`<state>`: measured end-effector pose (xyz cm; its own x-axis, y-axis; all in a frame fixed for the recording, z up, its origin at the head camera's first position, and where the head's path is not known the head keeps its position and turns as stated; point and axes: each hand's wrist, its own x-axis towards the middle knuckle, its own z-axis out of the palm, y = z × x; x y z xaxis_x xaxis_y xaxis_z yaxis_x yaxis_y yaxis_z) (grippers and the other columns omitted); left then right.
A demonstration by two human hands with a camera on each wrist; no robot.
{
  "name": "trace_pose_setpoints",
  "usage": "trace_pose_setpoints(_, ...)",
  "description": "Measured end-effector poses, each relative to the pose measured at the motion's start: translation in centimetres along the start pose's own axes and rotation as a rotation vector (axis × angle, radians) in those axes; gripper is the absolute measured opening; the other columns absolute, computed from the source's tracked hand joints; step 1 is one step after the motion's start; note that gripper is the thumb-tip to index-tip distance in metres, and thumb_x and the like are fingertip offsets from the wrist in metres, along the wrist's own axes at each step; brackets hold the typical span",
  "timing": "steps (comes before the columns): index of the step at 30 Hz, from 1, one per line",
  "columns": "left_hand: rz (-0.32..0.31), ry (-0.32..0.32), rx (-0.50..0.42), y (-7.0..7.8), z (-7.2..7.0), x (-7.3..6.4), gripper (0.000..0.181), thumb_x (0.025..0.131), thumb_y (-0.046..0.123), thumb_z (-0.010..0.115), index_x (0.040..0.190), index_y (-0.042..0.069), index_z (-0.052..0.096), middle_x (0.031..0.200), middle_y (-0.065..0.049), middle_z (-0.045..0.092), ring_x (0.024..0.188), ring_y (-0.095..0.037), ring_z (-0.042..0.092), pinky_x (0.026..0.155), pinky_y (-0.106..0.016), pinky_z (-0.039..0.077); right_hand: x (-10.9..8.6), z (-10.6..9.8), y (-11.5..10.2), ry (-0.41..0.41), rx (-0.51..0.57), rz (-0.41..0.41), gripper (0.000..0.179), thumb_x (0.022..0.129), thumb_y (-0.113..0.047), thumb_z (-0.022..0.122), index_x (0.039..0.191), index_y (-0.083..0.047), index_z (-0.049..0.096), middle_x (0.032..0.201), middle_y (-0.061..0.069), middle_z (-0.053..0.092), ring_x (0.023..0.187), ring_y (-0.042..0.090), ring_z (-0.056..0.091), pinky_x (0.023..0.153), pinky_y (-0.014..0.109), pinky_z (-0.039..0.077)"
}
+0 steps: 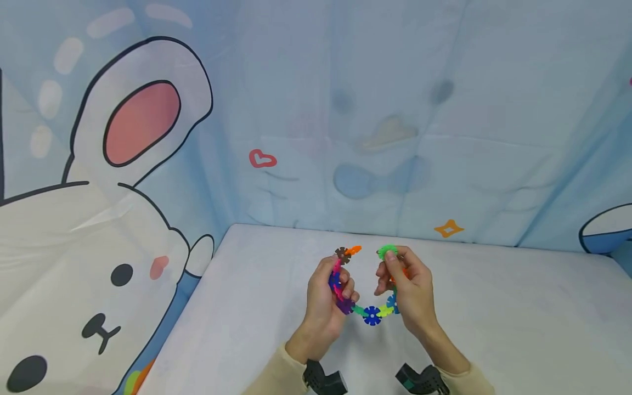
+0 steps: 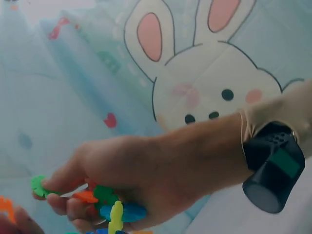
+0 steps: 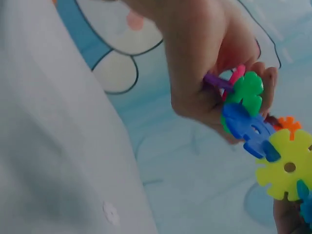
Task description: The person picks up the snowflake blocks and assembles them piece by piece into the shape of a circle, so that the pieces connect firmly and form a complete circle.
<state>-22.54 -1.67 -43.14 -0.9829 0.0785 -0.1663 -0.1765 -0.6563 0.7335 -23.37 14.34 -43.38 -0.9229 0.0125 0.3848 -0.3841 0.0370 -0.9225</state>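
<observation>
A chain of colourful notched plastic snowflake discs hangs in a U between the hands, above the white table; a dark blue disc (image 1: 372, 316) is at its lowest part. My left hand (image 1: 323, 307) grips the chain's left side, fingers curled round pink and blue discs. Above that hand stick out a brown disc (image 1: 343, 255) and an orange disc (image 1: 353, 250). My right hand (image 1: 415, 291) pinches a bright green disc (image 1: 388, 250) between thumb and fingers. Under its palm, an orange disc (image 2: 86, 196) is partly hidden. A yellow disc (image 3: 290, 166) shows large in the right wrist view.
The white tabletop (image 1: 518, 323) stretches under both hands. Behind it hangs a light blue curtain (image 1: 296, 109), with a printed rabbit (image 1: 54, 263) at left. Both wrists carry a black camera, the right one (image 1: 422, 379) near the front edge of view.
</observation>
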Motion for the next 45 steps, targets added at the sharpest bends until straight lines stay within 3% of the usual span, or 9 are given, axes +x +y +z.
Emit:
trace_pose_setpoints(4, 0.064, -0.042, 0.141, 0.1, -0.1, -0.2, 0.017, 0.108, 0.031, 0.056, 0.102, 0.015, 0.055, 0.076, 0.004, 0.055, 0.056, -0.007, 0.053, 0.059, -0.022, 0.055, -0.2, -0.1, 0.0, -0.002, -0.13, -0.048, 0.016, 0.11, -0.009, 0.056, 0.111, 0.001, 0.068, 0.072, 0.005, 0.055, 0.047, 0.018, 0.057, 0.049, 0.027, 0.058)
trace_pose_setpoints(10, 0.152, -0.115, 0.247, 0.7, -0.4, -0.1, 0.018, 0.109, 0.027, 0.054, 0.1, 0.011, 0.057, 0.077, 0.001, 0.06, 0.055, -0.009, 0.058, 0.057, -0.022, 0.058, -0.2, -0.5, -0.1, -0.032, -0.182, -0.065, 0.016, 0.11, -0.009, 0.057, 0.108, 0.0, 0.07, 0.065, 0.006, 0.05, 0.046, 0.019, 0.055, 0.049, 0.029, 0.058)
trace_pose_setpoints(19, 0.095, -0.141, 0.26, 0.9, -0.4, 0.0, 0.019, 0.106, 0.027, 0.064, 0.096, 0.012, 0.058, 0.068, 0.003, 0.052, 0.045, -0.008, 0.047, 0.049, -0.02, 0.053, -0.1, -0.9, -0.1, -0.095, -0.199, -0.12, 0.014, 0.108, -0.005, 0.057, 0.102, -0.001, 0.068, 0.065, 0.006, 0.051, 0.052, 0.016, 0.063, 0.051, 0.029, 0.058)
trace_pose_setpoints(22, 0.109, -0.16, 0.259, 0.9, -0.5, 0.1, 0.018, 0.105, 0.025, 0.065, 0.095, 0.012, 0.059, 0.066, 0.004, 0.051, 0.044, -0.007, 0.044, 0.046, -0.019, 0.049, -0.1, -0.9, -0.1, -0.121, -0.194, -0.141, 0.014, 0.108, -0.004, 0.056, 0.1, -0.002, 0.067, 0.065, 0.005, 0.051, 0.053, 0.014, 0.063, 0.052, 0.029, 0.058)
trace_pose_setpoints(27, 0.197, -0.22, 0.306, 1.1, -0.6, 0.0, 0.014, 0.105, 0.018, 0.064, 0.093, 0.011, 0.059, 0.065, 0.005, 0.053, 0.043, -0.005, 0.044, 0.046, -0.018, 0.048, -0.1, -0.8, -0.1, -0.141, -0.135, -0.184, 0.015, 0.108, 0.001, 0.054, 0.097, -0.003, 0.064, 0.065, 0.006, 0.049, 0.05, 0.017, 0.058, 0.05, 0.029, 0.058)
trace_pose_setpoints(35, 0.344, -0.294, 0.404, 1.3, -0.7, -0.2, 0.025, 0.106, 0.011, 0.06, 0.099, -0.011, 0.051, 0.064, 0.006, 0.051, 0.042, -0.005, 0.046, 0.045, -0.017, 0.049, 0.0, -1.2, -0.1, -0.217, -0.058, -0.244, 0.018, 0.107, 0.006, 0.047, 0.096, -0.002, 0.058, 0.066, 0.007, 0.051, 0.046, 0.018, 0.056, 0.045, 0.029, 0.054)
trace_pose_setpoints(39, 0.393, -0.302, 0.41, 1.4, -0.7, -0.3, 0.025, 0.105, 0.01, 0.061, 0.099, -0.012, 0.051, 0.064, 0.006, 0.051, 0.042, -0.004, 0.046, 0.044, -0.017, 0.048, 0.0, -1.4, -0.1, -0.241, -0.066, -0.25, 0.019, 0.106, 0.008, 0.047, 0.095, -0.004, 0.058, 0.063, 0.006, 0.048, 0.046, 0.018, 0.055, 0.047, 0.029, 0.056)
trace_pose_setpoints(45, 0.458, -0.333, 0.429, 1.6, -0.6, -0.6, 0.019, 0.103, 0.006, 0.061, 0.097, -0.011, 0.054, 0.063, -0.001, 0.05, 0.042, -0.005, 0.044, 0.044, -0.016, 0.047, -0.2, -1.4, -0.1, -0.214, -0.089, -0.291, 0.018, 0.104, 0.01, 0.049, 0.096, -0.002, 0.06, 0.063, 0.003, 0.05, 0.048, 0.015, 0.058, 0.045, 0.028, 0.054)
